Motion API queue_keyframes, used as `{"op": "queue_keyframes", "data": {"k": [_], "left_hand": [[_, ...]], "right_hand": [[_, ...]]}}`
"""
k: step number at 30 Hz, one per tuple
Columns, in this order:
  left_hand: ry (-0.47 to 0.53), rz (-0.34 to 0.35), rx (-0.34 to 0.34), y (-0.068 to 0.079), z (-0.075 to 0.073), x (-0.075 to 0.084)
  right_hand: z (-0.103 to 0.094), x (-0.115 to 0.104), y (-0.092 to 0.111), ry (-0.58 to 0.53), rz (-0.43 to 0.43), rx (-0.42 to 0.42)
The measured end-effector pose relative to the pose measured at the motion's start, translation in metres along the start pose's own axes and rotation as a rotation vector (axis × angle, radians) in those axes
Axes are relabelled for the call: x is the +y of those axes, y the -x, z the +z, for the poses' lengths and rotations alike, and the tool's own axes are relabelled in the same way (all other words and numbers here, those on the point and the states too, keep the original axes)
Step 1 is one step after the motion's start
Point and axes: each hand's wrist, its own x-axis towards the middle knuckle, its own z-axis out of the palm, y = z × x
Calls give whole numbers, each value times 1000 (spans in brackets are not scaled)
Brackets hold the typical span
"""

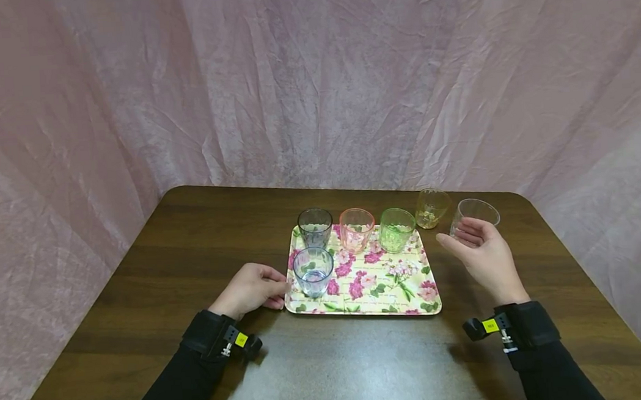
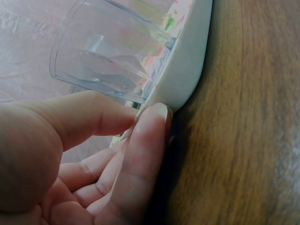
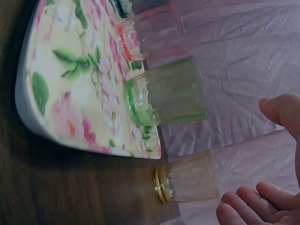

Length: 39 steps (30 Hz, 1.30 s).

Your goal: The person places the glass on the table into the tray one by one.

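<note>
My left hand [image 1: 254,288] pinches the left rim of a floral tray [image 1: 382,300] between thumb and finger; the left wrist view shows the pinch close up. Beside those fingers, a bluish glass [image 1: 314,272] stands on the tray's front left. Across the back of the tray are a dark grey glass [image 1: 315,228], a pink glass [image 1: 356,229] and a green glass [image 3: 166,91]. My right hand [image 1: 486,257] is in front of a clear glass [image 1: 478,207], partly covering it, thumb and fingers apart and nothing between them. A yellow glass [image 3: 187,178] stands on the table just off the tray's back right corner.
All this stands on a dark brown wooden table [image 1: 218,231] with rounded back corners. A pinkish crinkled curtain [image 1: 314,90] hangs close behind its back edge. Both wrists wear black bands with small cameras.
</note>
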Motion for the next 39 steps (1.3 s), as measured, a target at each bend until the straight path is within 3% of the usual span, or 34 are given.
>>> {"op": "queue_keyframes", "data": {"k": [23, 31, 39], "left_hand": [[-3, 6, -12, 1, -1, -1], [3, 4, -12, 1, -1, 0], [3, 16, -15, 0, -1, -1]], "right_hand": [[-34, 26, 2, 97, 61, 113], [-45, 34, -5, 98, 88, 173], [-43, 41, -16, 96, 119, 202]]}}
